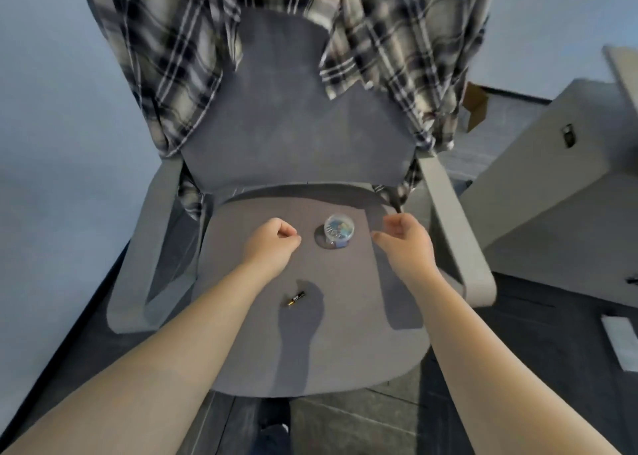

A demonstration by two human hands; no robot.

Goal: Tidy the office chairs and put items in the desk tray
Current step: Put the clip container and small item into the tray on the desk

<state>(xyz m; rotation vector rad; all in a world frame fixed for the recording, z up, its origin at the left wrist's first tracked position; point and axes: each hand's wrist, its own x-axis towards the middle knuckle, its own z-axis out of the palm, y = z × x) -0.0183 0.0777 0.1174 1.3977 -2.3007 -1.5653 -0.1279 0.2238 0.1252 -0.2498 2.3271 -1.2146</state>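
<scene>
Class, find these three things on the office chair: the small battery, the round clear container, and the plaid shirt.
battery [296, 298]: head view, middle of its black body, on the seat.
round clear container [339, 229]: head view, centre of its lid.
plaid shirt [165, 57]: head view, the panel draped over the backrest's left side.

A black, white and grey plaid shirt [179, 57] hangs in front of me, draped down in loose folds. To my right stands a pale grey cabinet [552, 185] with a small dark lock [568, 136], and behind it a brown cardboard box [475, 106] sits against the wall [51, 109]. The floor [348, 420] below me is dark grey, with a white flat object [621, 342] lying on it at the right edge.
</scene>
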